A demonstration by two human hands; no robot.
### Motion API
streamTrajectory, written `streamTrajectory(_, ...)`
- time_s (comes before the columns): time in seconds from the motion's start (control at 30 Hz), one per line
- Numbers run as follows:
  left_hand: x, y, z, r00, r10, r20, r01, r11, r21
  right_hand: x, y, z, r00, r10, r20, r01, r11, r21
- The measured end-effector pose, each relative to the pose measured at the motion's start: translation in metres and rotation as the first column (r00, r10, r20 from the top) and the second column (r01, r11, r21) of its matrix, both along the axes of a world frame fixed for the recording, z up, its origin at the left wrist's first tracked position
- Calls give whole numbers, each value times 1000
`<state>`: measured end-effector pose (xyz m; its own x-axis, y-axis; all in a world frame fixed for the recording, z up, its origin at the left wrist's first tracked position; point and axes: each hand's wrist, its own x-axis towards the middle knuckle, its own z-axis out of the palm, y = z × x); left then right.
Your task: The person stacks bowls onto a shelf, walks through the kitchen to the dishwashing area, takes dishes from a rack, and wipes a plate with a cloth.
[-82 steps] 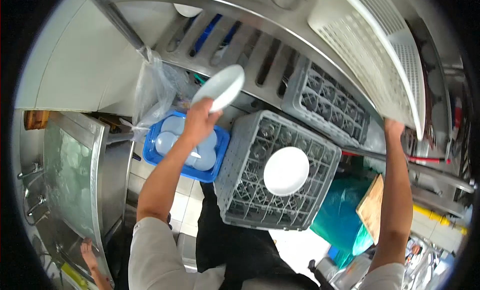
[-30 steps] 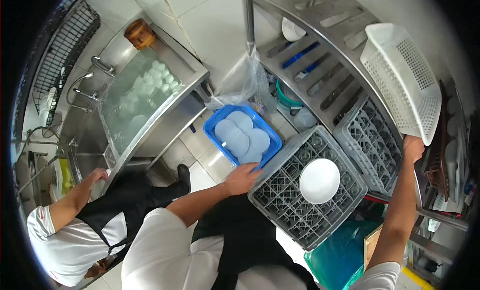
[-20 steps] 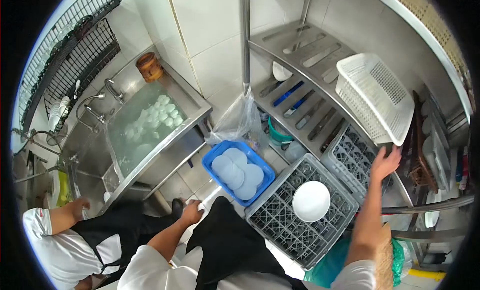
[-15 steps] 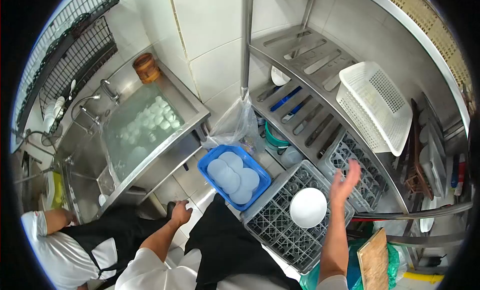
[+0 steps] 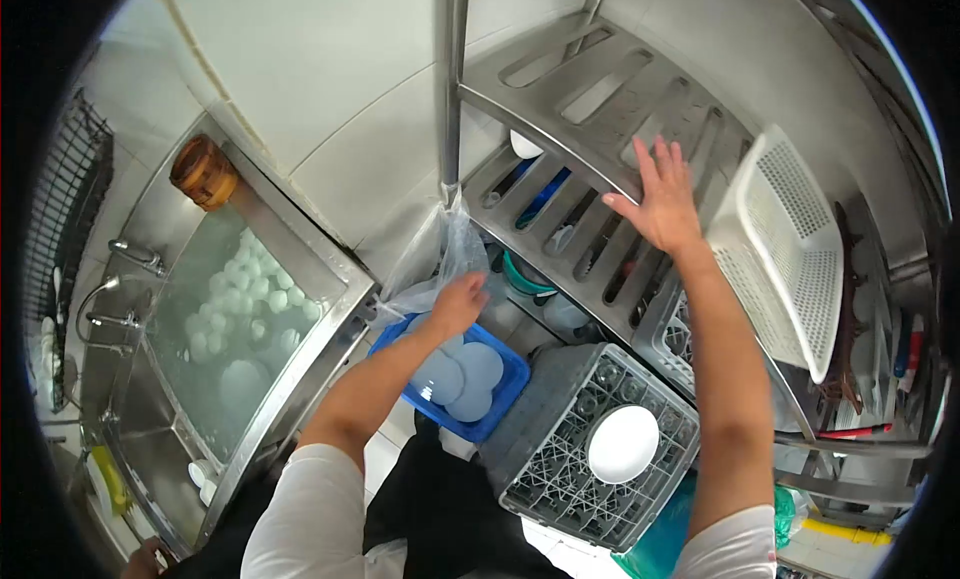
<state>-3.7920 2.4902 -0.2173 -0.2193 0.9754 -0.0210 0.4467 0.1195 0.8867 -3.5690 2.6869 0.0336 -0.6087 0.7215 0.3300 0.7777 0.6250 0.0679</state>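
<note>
My right hand [image 5: 660, 201], fingers spread, is over the front edge of the slotted metal shelf [image 5: 560, 74], holding nothing. My left hand [image 5: 460, 304] hovers above the back of the blue tub [image 5: 510, 379], near the clear plastic bag [image 5: 440, 249]; its fingers are curled and partly hidden. Round whitish lids or discs [image 5: 470, 404] lie in the tub. A white bowl [image 5: 623, 444] sits on the grey glass rack [image 5: 540, 479]. To the right of my right hand a white perforated basket [image 5: 780, 249] stands on the shelf.
On the left, a metal sink [image 5: 330, 289] holds water with many small white dishes [image 5: 240, 289] and a brown wooden container [image 5: 204, 173] at its corner. A co-worker's hand [image 5: 145, 559] shows at lower left. Below the upper shelf are a lower slotted shelf [image 5: 590, 269] and another grey rack [image 5: 660, 334].
My right hand has let go of the white basket and moved left onto the upper shelf. The plate once in my left hand is gone from it, and that hand has moved forward over the tub.
</note>
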Motion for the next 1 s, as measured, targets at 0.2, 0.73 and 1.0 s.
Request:
streamTrajectory(0.2, -17, 179, -22, 942, 165, 293, -213, 967, 141, -5, -8, 11, 997, -52, 54, 50, 998, 34)
streamTrajectory(0.73, -67, 406, -63, 984, 114, -140, -85, 976, 199, -3, -4, 17, 988, -147, 40, 151, 976, -155)
streamTrajectory(1.0, -49, 394, -62, 953, -39, -301, 127, 952, 279, -2, -4, 14, 993, -117, 2, 116, 983, -143)
